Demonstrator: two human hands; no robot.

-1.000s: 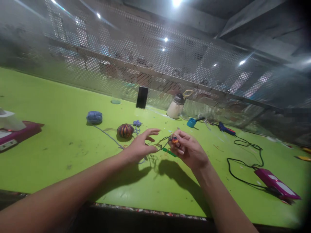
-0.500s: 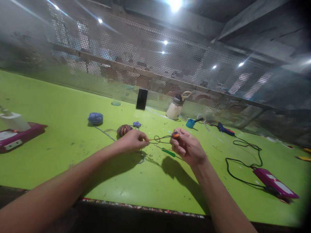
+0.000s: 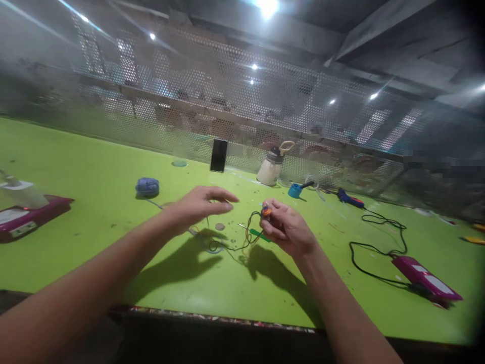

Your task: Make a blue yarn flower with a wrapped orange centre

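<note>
My right hand (image 3: 288,226) pinches a small bundle of dark and orange yarn (image 3: 267,212) between thumb and fingers. From it a dark yarn strand (image 3: 235,249) hangs down and curls on the table. My left hand (image 3: 200,206) is in the air to the left, thumb and fingers apart, holding nothing. Under the right hand lies a green-handled crochet hook (image 3: 259,235), partly covered by the strand. A blue-purple yarn ball (image 3: 147,187) rests further left, its thread running toward my left hand. The multicoloured yarn ball is hidden behind that hand.
On the green table (image 3: 284,288) stand a phone (image 3: 219,155), a white bottle (image 3: 270,169) and a blue container (image 3: 294,190). A blue glue gun (image 3: 350,198) lies right, near a corded purple power strip (image 3: 426,278). Another purple strip (image 3: 34,220) sits left.
My left hand has let go of the yarn strand, opened and lifted slightly left. The strand, stretched between both hands before, now droops to the table. The right hand keeps its bundle.
</note>
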